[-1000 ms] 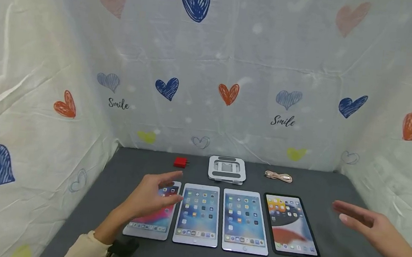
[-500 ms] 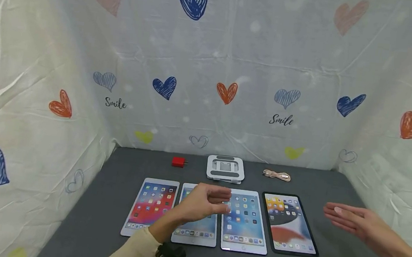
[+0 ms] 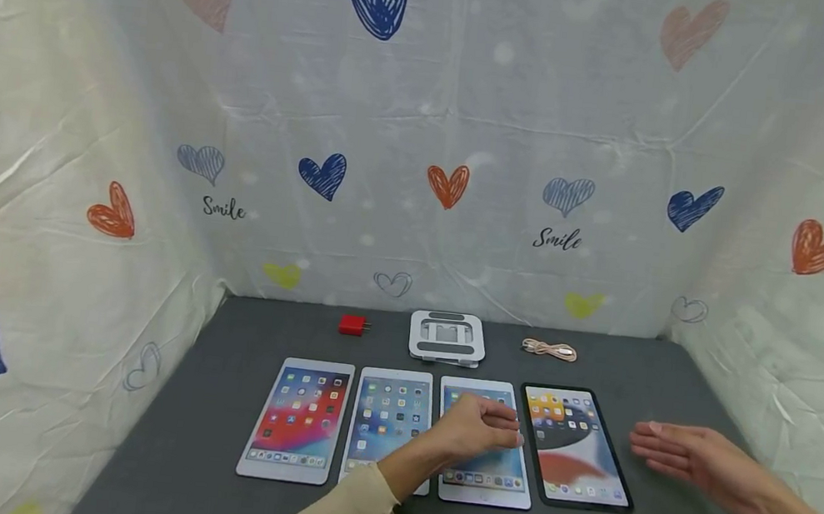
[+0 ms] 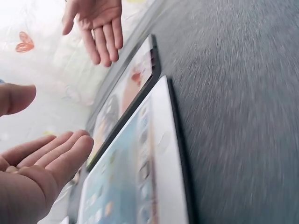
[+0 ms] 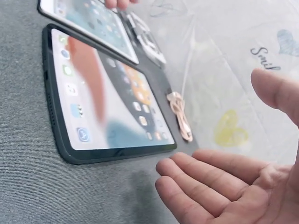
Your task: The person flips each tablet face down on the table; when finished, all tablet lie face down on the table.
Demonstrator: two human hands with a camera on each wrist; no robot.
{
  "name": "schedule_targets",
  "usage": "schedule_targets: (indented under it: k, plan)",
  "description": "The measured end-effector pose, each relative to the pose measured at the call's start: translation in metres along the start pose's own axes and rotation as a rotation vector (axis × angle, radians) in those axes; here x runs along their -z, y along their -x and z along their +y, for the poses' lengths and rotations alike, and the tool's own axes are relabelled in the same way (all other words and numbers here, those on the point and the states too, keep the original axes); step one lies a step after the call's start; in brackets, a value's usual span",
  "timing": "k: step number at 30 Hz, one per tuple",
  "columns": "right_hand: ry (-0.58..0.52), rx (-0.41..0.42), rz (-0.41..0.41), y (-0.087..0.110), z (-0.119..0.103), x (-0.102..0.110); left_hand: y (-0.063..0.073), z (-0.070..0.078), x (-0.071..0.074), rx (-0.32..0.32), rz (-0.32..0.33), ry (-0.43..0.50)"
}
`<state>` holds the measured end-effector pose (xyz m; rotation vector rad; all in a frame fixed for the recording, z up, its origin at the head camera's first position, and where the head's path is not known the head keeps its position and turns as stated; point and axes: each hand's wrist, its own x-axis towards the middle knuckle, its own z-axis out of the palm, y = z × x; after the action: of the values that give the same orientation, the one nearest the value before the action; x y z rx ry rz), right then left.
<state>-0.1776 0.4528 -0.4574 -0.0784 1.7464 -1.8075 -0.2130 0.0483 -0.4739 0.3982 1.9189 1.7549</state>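
Several tablets lie in a row on the grey table. My left hand (image 3: 472,431) hovers over the third one, a white-framed tablet (image 3: 485,495), its fingers extended and holding nothing. To the right of the black-framed tablet (image 3: 576,446), my right hand (image 3: 702,468) is held in the air, palm inward and fingers straight. In the right wrist view its palm and thumb are spread apart beside that tablet. Two more white-framed tablets lie to the left: one with a red and blue screen (image 3: 297,421) and one with a blue screen (image 3: 392,410), partly hidden by my left forearm.
Behind the tablets lie a red charger plug (image 3: 353,325), a folded white and grey stand (image 3: 447,339) and a bundled pale cable (image 3: 549,349). A white curtain (image 3: 400,231) printed with hearts surrounds the grey table (image 3: 166,441) at the back and sides.
My left hand has swept rightward from the first tablet, past the second, to above the third. The right hand has shifted slightly left. The tablets stay in place.
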Motion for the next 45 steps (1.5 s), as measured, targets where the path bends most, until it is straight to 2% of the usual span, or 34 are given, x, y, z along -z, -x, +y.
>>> schedule_targets:
  k: [8, 14, 19, 24, 27, 31, 34, 37, 41, 45]
  plan:
    - [0.059, -0.061, 0.072, -0.009, 0.009, -0.004, -0.017, -0.006, -0.028, 0.176, -0.007, 0.209]
    - [0.089, -0.101, 0.102, -0.01, 0.013, -0.006, -0.021, -0.005, -0.034, 0.232, 0.013, 0.239]
    - [0.079, -0.111, 0.102, -0.009, 0.014, -0.006, -0.024, 0.0, -0.037, 0.273, 0.012, 0.225]
    - [0.106, -0.128, 0.139, -0.007, 0.014, -0.005, -0.028, -0.002, -0.047, 0.26, 0.005, 0.22]
    - [0.15, -0.157, 0.212, -0.006, 0.013, -0.004, -0.032, -0.006, -0.055, 0.243, 0.009, 0.232]
    - [0.225, -0.211, 0.315, -0.008, 0.012, -0.004, -0.038, -0.011, -0.069, 0.248, 0.011, 0.297]
    - [0.264, -0.249, 0.363, -0.01, 0.012, -0.004, -0.041, -0.015, -0.079, 0.249, -0.004, 0.348]
    - [0.288, -0.271, 0.391, -0.011, 0.011, -0.003, -0.045, -0.02, -0.083, 0.233, -0.037, 0.378]
    - [0.3, -0.298, 0.418, -0.009, 0.01, -0.001, -0.049, -0.026, -0.078, 0.211, -0.122, 0.418]
    - [0.237, -0.29, 0.432, -0.008, 0.009, 0.0, -0.05, -0.027, -0.07, 0.216, -0.201, 0.433]
